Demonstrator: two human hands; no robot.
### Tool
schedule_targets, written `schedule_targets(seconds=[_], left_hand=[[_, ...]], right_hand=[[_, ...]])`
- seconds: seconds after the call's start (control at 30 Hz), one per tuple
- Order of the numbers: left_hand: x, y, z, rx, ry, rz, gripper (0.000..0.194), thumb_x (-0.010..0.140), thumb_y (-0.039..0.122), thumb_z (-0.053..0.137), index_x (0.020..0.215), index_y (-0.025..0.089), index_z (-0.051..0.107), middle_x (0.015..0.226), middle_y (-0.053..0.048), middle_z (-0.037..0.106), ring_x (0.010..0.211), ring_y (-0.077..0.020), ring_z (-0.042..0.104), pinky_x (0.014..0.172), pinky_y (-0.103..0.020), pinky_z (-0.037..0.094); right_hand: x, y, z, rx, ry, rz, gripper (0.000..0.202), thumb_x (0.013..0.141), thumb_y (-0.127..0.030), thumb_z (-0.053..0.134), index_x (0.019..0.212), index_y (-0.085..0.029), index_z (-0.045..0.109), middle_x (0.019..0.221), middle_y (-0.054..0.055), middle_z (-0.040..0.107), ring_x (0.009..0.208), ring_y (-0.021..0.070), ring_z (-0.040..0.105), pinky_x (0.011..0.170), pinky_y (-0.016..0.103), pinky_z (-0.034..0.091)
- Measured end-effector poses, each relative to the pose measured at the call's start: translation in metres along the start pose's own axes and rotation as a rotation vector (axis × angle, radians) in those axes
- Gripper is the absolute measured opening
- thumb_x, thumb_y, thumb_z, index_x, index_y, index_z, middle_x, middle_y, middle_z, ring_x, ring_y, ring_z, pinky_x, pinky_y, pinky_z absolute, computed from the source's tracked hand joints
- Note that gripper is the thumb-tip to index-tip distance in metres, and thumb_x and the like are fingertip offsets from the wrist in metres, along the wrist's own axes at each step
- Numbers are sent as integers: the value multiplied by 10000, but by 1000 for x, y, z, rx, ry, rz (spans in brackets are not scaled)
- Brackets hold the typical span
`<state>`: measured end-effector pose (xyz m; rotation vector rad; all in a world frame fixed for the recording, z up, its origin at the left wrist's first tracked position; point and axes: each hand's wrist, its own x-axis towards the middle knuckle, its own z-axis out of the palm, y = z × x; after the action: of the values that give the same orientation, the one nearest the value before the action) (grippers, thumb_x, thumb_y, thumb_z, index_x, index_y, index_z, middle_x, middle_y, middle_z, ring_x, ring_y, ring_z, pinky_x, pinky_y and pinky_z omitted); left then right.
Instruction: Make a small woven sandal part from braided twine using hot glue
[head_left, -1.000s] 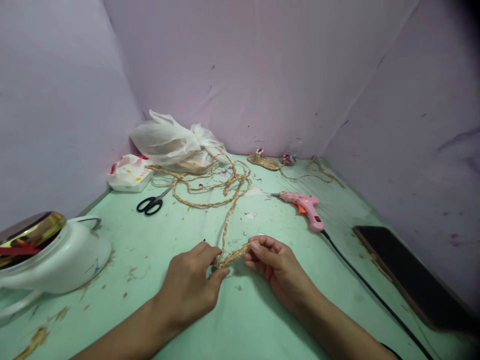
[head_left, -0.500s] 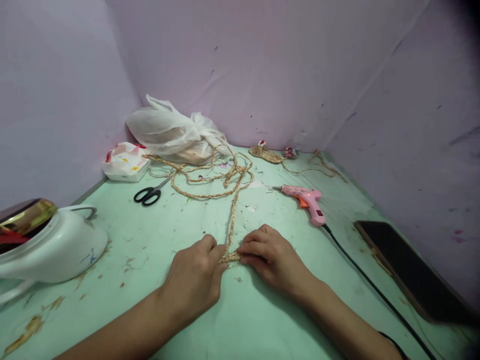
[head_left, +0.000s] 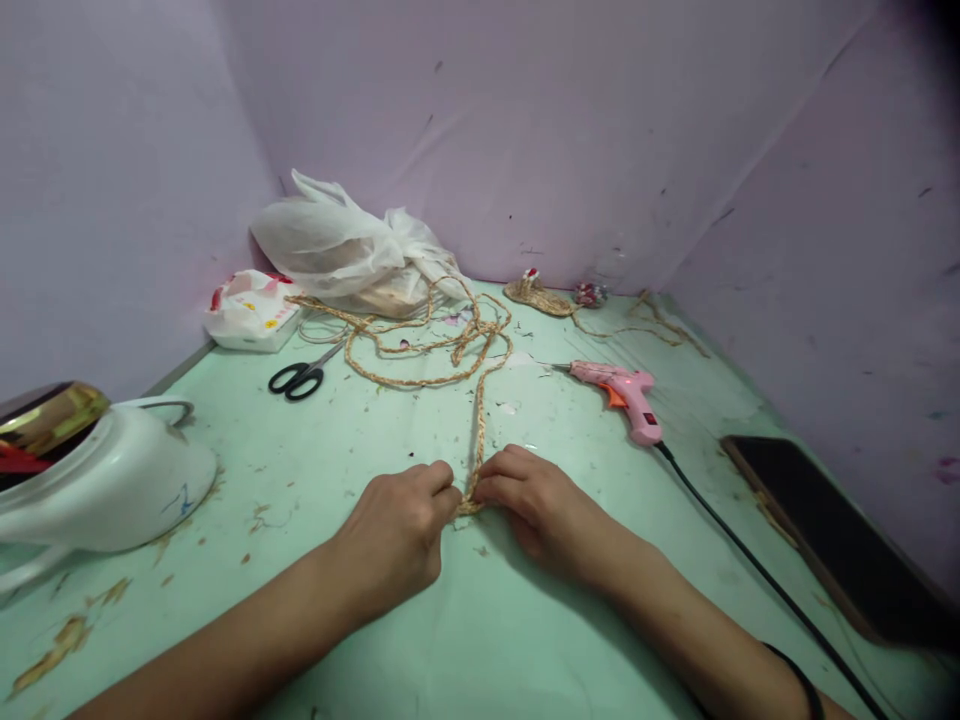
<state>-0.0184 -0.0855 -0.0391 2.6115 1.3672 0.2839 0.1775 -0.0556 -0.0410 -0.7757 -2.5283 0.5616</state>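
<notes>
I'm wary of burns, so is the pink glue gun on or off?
The glue gun looks on: a small reddish light glows on its side. Its heat I cannot tell.

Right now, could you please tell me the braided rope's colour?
The rope is golden tan, shown in the head view.

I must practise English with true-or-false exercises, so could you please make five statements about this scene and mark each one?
1. The left hand and the right hand are both at the braided cord. True.
2. The pink glue gun is to the right of the scissors. True.
3. The right hand is gripping the pink glue gun. False: it lies on the table, apart from both hands.
4. A lit screen shows at the far right. False: the phone there is dark.
5. The white plastic bag is toward the back of the table. True.
</notes>
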Motion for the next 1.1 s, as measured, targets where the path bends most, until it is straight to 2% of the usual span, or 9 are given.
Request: schedule_targets(seconds=[0.2, 0.37, 0.43, 0.5, 0.63, 0.77, 0.93, 1.1], left_hand=[[-1, -1, 1, -172, 31, -83, 238, 818, 150, 414, 878, 210, 636, 776, -39, 542, 634, -142, 512, 585, -251, 399], [-2, 3, -5, -176, 61, -177, 311, 785, 192, 473, 1085, 223, 550, 912, -54, 578, 749, -181, 552, 613, -277, 411], [-2, 6, -8, -194, 127, -148, 287, 774, 213, 498, 1055, 220, 558, 967, -59, 568, 798, -187, 552, 635, -284, 416], [0, 8, -9, -204, 159, -110, 208, 787, 226, 493, 966, 214, 598, 914, -50, 566, 762, -174, 547, 625, -279, 406], [7, 12, -3, -101, 78, -101, 196, 822, 238, 442, 799, 199, 633, 750, -38, 554, 613, -154, 508, 537, -272, 324], [17, 17, -2, 32, 11, -54, 181, 782, 220, 469, 685, 172, 614, 698, -54, 543, 568, -155, 471, 511, -284, 253], [23, 18, -8, 22, -75, -21, 154, 741, 195, 474, 684, 165, 615, 703, -53, 559, 546, -153, 472, 502, -292, 240], [23, 16, -5, 25, -40, -7, 189, 763, 209, 438, 687, 158, 604, 716, -50, 574, 543, -150, 485, 489, -292, 240]], right_hand=[[-10, 0, -1, 64, 99, 138, 206, 856, -139, 484, 976, -175, 647, 878, 79, 630, 816, 176, 562, 712, 304, 480], [-10, -1, 1, 38, 82, 150, 181, 852, -136, 502, 888, -189, 671, 850, 65, 625, 788, 160, 570, 703, 281, 482], [-8, -2, 0, 32, 65, 163, 180, 847, -124, 497, 887, -184, 662, 856, 66, 621, 798, 163, 569, 714, 287, 478], [-8, -5, -1, 21, 46, 178, 169, 829, -115, 499, 883, -177, 647, 839, 65, 614, 795, 169, 562, 703, 292, 470], [-6, -11, -3, 19, 28, 193, 159, 790, -105, 492, 854, -163, 625, 807, 61, 593, 766, 168, 544, 674, 288, 452], [-3, -11, -2, 5, 18, 187, 155, 730, -99, 487, 786, -144, 624, 777, 69, 579, 734, 172, 531, 652, 289, 443], [0, -8, 0, 25, -16, 160, 144, 710, -81, 471, 711, -135, 605, 739, 59, 557, 681, 149, 506, 625, 265, 424], [-1, -7, 4, 23, 20, 143, 107, 692, -78, 468, 670, -139, 553, 710, 47, 518, 669, 144, 481, 606, 255, 403]])
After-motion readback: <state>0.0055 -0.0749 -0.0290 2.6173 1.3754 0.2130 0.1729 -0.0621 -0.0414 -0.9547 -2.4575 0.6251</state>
